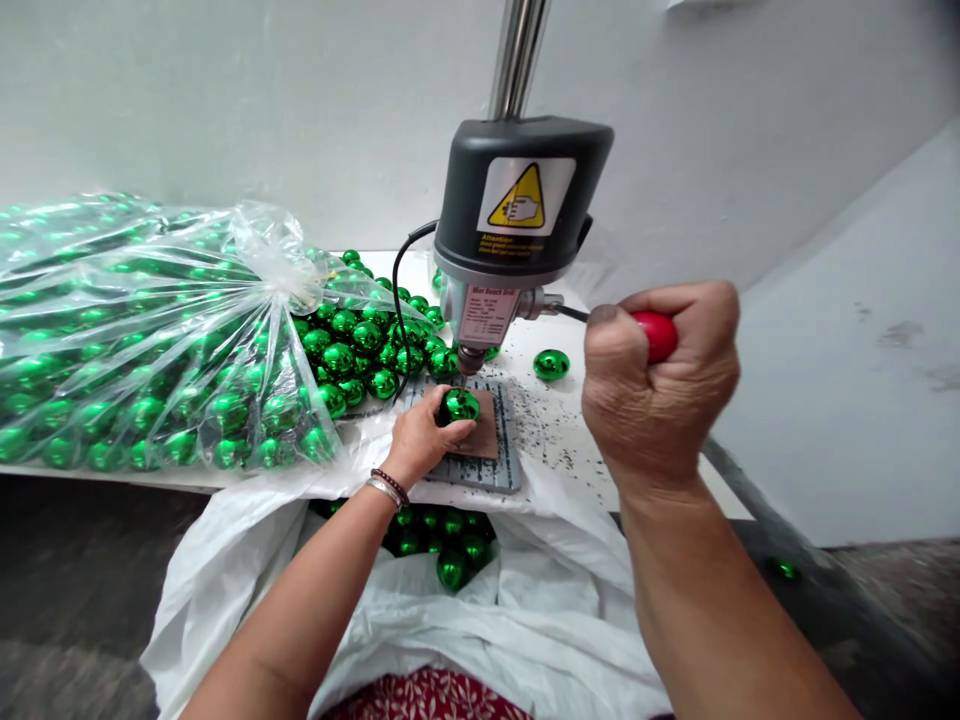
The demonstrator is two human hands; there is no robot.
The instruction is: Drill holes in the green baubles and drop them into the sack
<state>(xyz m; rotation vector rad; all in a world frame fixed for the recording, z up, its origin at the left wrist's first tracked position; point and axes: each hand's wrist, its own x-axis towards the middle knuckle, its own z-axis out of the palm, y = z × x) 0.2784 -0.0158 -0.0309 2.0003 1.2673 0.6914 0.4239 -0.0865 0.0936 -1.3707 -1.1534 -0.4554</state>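
My left hand [429, 432] grips a shiny green ball [460, 405] on a brown pad [480, 430] over the grey base plate of a small bench drill [517, 195]. The drill's chuck [471, 360] is just above the ball; whether the bit touches it is too small to tell. My right hand [664, 385] is closed around the red knob [658, 336] of the drill's lever, at the right of the drill head.
A clear plastic bag [150, 340] full of green balls lies at the left, with loose balls [367, 336] beside it. One ball [551, 364] sits right of the drill. Dark shavings dot the white table [585, 400]. A white sack [247, 540] below holds more balls.
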